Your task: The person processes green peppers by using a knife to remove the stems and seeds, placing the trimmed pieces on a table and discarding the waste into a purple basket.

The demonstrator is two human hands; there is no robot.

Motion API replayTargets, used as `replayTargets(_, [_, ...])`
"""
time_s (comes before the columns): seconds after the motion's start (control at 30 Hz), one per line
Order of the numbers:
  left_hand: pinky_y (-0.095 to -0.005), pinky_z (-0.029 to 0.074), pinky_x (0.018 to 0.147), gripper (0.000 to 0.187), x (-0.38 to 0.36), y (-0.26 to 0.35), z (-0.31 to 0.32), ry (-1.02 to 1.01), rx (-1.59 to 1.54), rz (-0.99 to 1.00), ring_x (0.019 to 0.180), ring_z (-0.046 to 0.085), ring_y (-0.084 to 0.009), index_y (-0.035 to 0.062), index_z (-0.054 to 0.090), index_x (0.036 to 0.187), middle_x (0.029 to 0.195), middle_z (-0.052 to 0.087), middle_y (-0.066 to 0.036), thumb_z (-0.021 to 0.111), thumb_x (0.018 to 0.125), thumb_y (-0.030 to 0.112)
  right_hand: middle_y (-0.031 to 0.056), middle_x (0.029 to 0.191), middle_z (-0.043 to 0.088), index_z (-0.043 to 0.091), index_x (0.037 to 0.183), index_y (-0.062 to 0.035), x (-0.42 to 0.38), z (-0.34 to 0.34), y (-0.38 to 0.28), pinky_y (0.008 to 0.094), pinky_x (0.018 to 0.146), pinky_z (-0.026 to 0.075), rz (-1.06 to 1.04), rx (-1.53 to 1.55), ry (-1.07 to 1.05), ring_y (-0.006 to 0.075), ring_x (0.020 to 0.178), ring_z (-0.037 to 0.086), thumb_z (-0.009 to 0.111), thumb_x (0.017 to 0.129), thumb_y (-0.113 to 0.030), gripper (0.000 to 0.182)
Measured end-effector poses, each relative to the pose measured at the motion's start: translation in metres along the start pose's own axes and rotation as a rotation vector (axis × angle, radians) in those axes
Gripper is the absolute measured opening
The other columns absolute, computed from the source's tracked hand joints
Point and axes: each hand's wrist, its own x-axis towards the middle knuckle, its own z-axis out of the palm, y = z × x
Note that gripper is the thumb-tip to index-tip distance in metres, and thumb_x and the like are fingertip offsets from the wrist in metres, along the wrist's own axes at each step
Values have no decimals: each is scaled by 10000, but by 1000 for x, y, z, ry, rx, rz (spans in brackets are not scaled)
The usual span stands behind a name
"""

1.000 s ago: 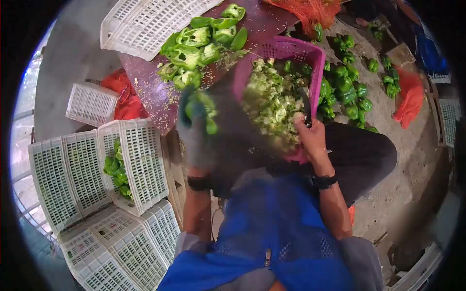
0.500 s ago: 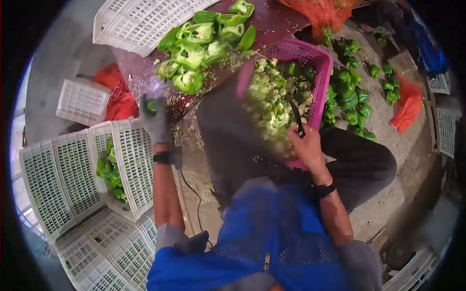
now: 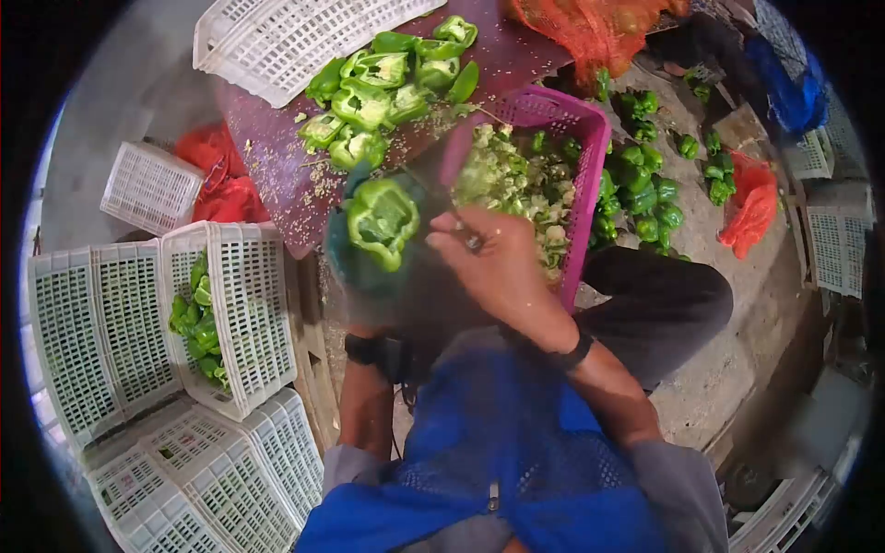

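Note:
My left hand [image 3: 343, 247], in a dark teal glove, holds a cut-open green bell pepper [image 3: 385, 221], its hollow side facing up. Close by on the right, my bare right hand [image 3: 509, 265] is closed around a dark curved knife [image 3: 474, 243]; only a small part shows between the fingers, and the blade cannot be made out. Beyond both hands, a pink basket [image 3: 590, 184] holds pale pepper cores and seeds [image 3: 502, 170]. Cut green pepper pieces [image 3: 364, 103] are heaped on the reddish-brown board [image 3: 267, 161], which is strewn with seeds.
White plastic crates [image 3: 253, 313] stand at the left, one with green peppers [image 3: 198, 323] inside. Another white crate [image 3: 304, 41] tilts over the board. Whole green peppers [image 3: 641, 189] lie on the floor at right, near orange netting [image 3: 590, 32] and a red net bag [image 3: 751, 207].
My left hand has come in from the far left towards my lap, now showing a cut pepper. My right hand has moved left from the basket to beside it, still gripping the knife.

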Motion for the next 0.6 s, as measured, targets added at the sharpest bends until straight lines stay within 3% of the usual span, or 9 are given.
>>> replayTargets(0.03, [-452,553,1107,645,-12,-7,2,-29,129,32,1283,666,-300,20,459,1617,1451,652,-171,608,1104,382,175,886,773,783,1000,-27,-2,1,-1,404,650,555,-81,-7,15,340,744,756,842,915,-133,148])
replayTargets(0.2, [-368,556,1061,565,-38,2,68,-191,301,66,1241,668,-218,3,477,1600,1425,669,-136,627,1068,123,175,835,747,767,983,-76,-13,0,2,521,661,555,-188,-369,3,419,746,725,835,906,-200,161])
replayTargets(0.23, [-356,540,1070,590,-34,-6,58,-282,787,276,1240,655,-196,-9,454,1624,1422,661,-109,614,1078,150,181,825,741,762,968,-73,-14,-1,7,528,659,554,-180,-424,-15,423,741,722,830,907,-195,152])
replayTargets(0.3, [-352,534,1074,606,-32,-18,52,-305,923,384,1239,652,-186,-12,452,1630,1414,663,-94,624,1069,141,195,804,728,746,930,-64,-17,-6,18,535,651,548,-205,-471,-54,436,731,712,813,909,-176,132])
replayTargets(0.37, [-346,529,1076,641,-49,-30,67,-168,311,41,1216,661,-183,-12,456,1635,1379,680,-77,661,1037,93,211,783,714,728,884,-49,-21,-13,29,538,639,538,-271,-457,-100,454,720,697,790,910,-147,119])
replayTargets(0.47, [-356,549,1048,619,-53,-41,54,-251,651,215,1206,679,-199,-18,486,1600,1376,689,-97,684,1021,78,211,701,668,715,846,-27,-21,-19,30,507,604,521,-202,-300,-80,404,649,700,769,923,-145,151])
replayTargets(0.53, [-364,565,1028,569,-48,-37,50,-307,967,431,1192,695,-209,-24,514,1561,1380,694,-118,682,1032,100,194,664,636,723,852,-17,-23,-13,39,479,589,514,-22,-214,20,340,614,693,758,937,-156,166])
replayTargets(0.6, [-360,578,1005,542,-47,-33,50,-277,1052,458,1178,707,-213,-27,538,1533,1385,696,-133,686,1039,141,171,634,610,729,856,-11,-23,-10,51,454,578,510,200,-53,119,282,597,688,756,957,-197,214])
